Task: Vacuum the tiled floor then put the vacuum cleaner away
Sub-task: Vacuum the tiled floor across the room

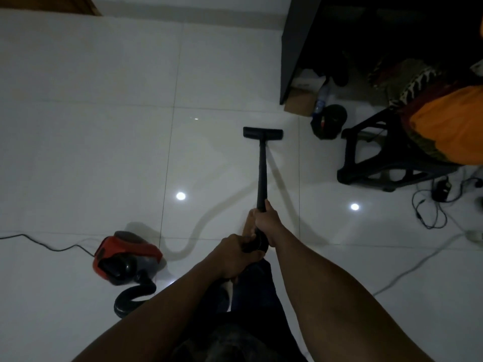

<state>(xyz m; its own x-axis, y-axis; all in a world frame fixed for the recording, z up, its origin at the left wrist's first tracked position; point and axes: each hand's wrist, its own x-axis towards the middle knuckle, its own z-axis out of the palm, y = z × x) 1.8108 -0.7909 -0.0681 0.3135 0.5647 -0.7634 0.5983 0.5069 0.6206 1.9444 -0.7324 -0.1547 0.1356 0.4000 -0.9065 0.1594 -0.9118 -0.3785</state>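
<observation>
1. One red canister vacuum cleaner (128, 257), with dark grey and black parts, sits on the glossy white tiled floor (91, 126) at the lower left of the frame.
2. One black ribbed hose (130, 294) curls out of its near end and passes under the left forearm towards the hands.
3. One straight black wand (262, 173) runs up the middle of the frame. It ends in one flat black floor nozzle (262, 133), wide and rectangular, which rests on the tile just right of centre.
4. The right hand (266, 220) is wrapped around the lower end of the wand. The left hand (235, 252) grips the black hose end just behind it, with its fingers curled round.
5. One thin black power cord (39, 242) trails from the left edge to the canister.
6. Two round bright light reflections (180, 196) shine on the tiles, one left of the wand and one to its right.
7. At the right edge stands one black plastic stool (366, 158) with an orange cloth (449, 126) piled on it. A tangle of black cables (428, 205) lies below the stool, and one white cable (418, 265) crosses the lower right.
8. At the upper right is a dark cabinet (298, 48). At its foot are one brown cardboard box (300, 100) and one clear plastic bottle (320, 100).
</observation>
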